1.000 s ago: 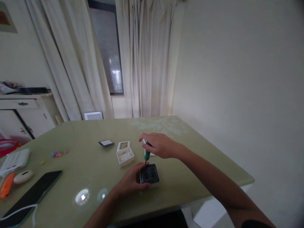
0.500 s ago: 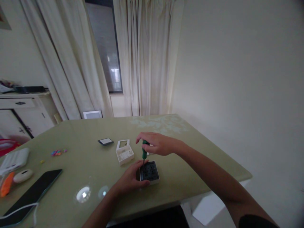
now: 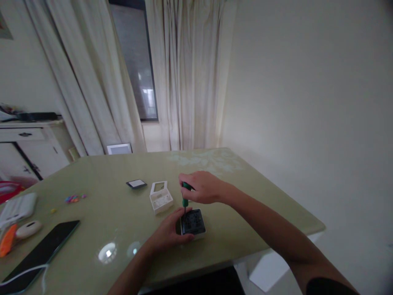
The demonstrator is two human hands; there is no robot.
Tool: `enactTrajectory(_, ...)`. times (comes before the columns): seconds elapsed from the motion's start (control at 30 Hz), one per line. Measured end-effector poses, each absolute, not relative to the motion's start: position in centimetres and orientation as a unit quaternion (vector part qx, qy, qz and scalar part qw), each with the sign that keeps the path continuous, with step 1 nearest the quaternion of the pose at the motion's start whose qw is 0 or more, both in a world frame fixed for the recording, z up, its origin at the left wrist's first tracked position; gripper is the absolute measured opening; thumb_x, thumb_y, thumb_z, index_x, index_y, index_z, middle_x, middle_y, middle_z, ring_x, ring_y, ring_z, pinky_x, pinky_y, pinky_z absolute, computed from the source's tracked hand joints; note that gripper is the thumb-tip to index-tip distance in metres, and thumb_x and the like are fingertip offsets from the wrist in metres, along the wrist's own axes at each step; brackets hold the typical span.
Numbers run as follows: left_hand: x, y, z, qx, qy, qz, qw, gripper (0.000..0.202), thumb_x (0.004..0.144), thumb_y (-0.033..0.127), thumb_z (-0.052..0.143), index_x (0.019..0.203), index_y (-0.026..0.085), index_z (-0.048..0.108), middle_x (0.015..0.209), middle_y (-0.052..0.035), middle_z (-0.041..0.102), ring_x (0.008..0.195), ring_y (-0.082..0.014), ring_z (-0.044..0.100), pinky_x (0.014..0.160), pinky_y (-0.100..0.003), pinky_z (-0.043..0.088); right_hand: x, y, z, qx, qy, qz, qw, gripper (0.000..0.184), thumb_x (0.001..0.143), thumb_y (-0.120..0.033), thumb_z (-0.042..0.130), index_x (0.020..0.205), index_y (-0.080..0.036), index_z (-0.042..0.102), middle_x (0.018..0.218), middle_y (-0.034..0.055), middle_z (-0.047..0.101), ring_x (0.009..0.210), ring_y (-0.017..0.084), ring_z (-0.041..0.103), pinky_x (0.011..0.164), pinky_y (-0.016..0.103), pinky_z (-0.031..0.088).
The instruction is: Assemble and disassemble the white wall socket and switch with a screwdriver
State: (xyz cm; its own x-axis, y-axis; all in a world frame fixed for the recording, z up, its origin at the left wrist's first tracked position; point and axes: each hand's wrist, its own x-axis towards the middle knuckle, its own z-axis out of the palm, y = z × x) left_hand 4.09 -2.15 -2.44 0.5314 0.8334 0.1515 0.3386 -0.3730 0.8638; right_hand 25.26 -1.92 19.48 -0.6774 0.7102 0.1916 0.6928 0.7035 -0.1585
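At the far left of the green table (image 3: 101, 192) we note a white ridged block (image 3: 19, 208), with an orange object (image 3: 8, 241) and a white oval object (image 3: 27, 232) just beside it. Next to these lies a dark flat slab (image 3: 46, 249), a white cable (image 3: 29, 271) crossing its near end; beyond it we see a cluster of small coloured pieces (image 3: 72, 199). Near the table's middle a dark-edged panel (image 3: 136, 184) lies flat, pale face up, and to its right stands a white box (image 3: 161, 200), open side up. We find the left hand (image 3: 170, 230) spread around the left side of a square device (image 3: 193, 222), fingers at the far edge and thumb at the near edge; the device rests near the table's front edge, dark inner face up in a pale casing. Above its far-left corner we record a green-handled screwdriver (image 3: 185, 202), nearly upright, shaft down; we cannot tell whether its tip is seated. The right hand (image 3: 202, 187) is closed around the handle from the right, palm down
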Motion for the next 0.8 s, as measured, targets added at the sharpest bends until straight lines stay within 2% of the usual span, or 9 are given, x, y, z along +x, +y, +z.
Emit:
enactTrajectory(0.1,4.1,-2.1,-2.4,0.774,0.378,0.3,0.41,0.09,0.075,0.047,0.094,0.157,0.029,0.06,0.162,-0.0122,0.06,0.151,-0.0431,0.052,0.13,-0.058,0.036,25.1,-1.9,19.3,-0.416,-0.899,0.016,0.133,0.034,0.112,-0.043,0.05,0.103,-0.017,0.07,0.09,0.0115,0.078,0.08,0.025,0.068,0.071,0.031,0.038)
enactTrajectory(0.23,4.2,-2.2,-2.2,0.775,0.372,0.299,0.413,0.087,0.077,0.048,0.092,0.156,0.029,0.06,0.16,-0.0113,0.061,0.149,-0.0424,0.054,0.129,-0.058,0.039,25.1,-2.2,19.6,-0.334,-0.935,0.049,0.109,0.011,0.106,-0.028,0.063,0.114,-0.023,0.068,0.109,0.0024,0.08,0.095,0.018,0.07,0.081,0.025,0.044)
enactTrajectory(0.27,4.2,-2.3,-2.1,0.776,0.37,0.299,0.414,0.086,0.078,0.048,0.092,0.156,0.029,0.061,0.16,-0.0114,0.062,0.149,-0.0423,0.054,0.128,-0.057,0.04,25.0,-2.4,19.6,-0.323,-0.939,0.053,0.106,0.013,0.102,-0.027,0.067,0.115,-0.024,0.068,0.113,0.0012,0.08,0.098,0.017,0.07,0.083,0.024,0.044)
enactTrajectory(0.33,4.2,-2.4,-1.9,0.777,0.367,0.299,0.415,0.085,0.078,0.047,0.092,0.155,0.028,0.061,0.159,-0.0115,0.063,0.148,-0.0415,0.055,0.127,-0.056,0.042,24.9,-2.6,19.6,-0.342,-0.932,0.044,0.113,0.017,0.101,-0.032,0.069,0.114,-0.022,0.068,0.111,0.0046,0.08,0.096,0.021,0.07,0.08,0.027,0.044)
enactTrajectory(0.47,4.1,-2.5,-1.6,0.777,0.372,0.295,0.413,0.086,0.078,0.047,0.092,0.156,0.03,0.061,0.158,-0.0104,0.063,0.147,-0.041,0.056,0.128,-0.057,0.039,24.8,-2.6,19.5,-0.429,-0.894,0.009,0.128,0.035,0.11,-0.046,0.052,0.105,-0.017,0.07,0.09,0.0134,0.079,0.081,0.027,0.069,0.07,0.032,0.037)
enactTrajectory(0.6,4.1,-2.5,-1.6,0.777,0.376,0.295,0.41,0.087,0.077,0.046,0.093,0.156,0.029,0.06,0.159,-0.0118,0.062,0.148,-0.043,0.055,0.128,-0.059,0.038,25.2,-2.5,20.2,-0.365,-0.925,0.04,0.097,0.011,0.103,-0.029,0.064,0.11,-0.022,0.07,0.104,0.0047,0.081,0.09,0.02,0.07,0.075,0.027,0.041)
enactTrajectory(0.67,4.2,-2.5,-1.7,0.778,0.372,0.297,0.411,0.087,0.077,0.045,0.092,0.156,0.027,0.06,0.158,-0.0128,0.062,0.147,-0.0425,0.055,0.128,-0.058,0.039,25.3,-2.7,20.3,-0.346,-0.933,0.045,0.092,0.014,0.097,-0.027,0.071,0.111,-0.023,0.07,0.112,0.0034,0.08,0.095,0.02,0.07,0.079,0.026,0.043)
enactTrajectory(0.73,4.2,-2.5,-1.7,0.779,0.368,0.299,0.411,0.086,0.078,0.043,0.092,0.156,0.027,0.06,0.159,-0.013,0.061,0.148,-0.0417,0.055,0.128,-0.057,0.039,25.2,-2.9,20.1,-0.379,-0.919,0.029,0.106,0.019,0.1,-0.035,0.067,0.111,-0.02,0.07,0.108,0.0095,0.08,0.092,0.024,0.07,0.077,0.03,0.043)
enactTrajectory(0.8,4.3,-2.5,-1.7,0.779,0.366,0.299,0.411,0.085,0.078,0.042,0.092,0.155,0.028,0.06,0.16,-0.0122,0.061,0.148,-0.0414,0.055,0.128,-0.057,0.039,25.0,-3.0,19.7,-0.428,-0.895,0.008,0.125,0.031,0.108,-0.042,0.053,0.11,-0.016,0.07,0.097,0.0155,0.079,0.085,0.028,0.07,0.073,0.033,0.041)
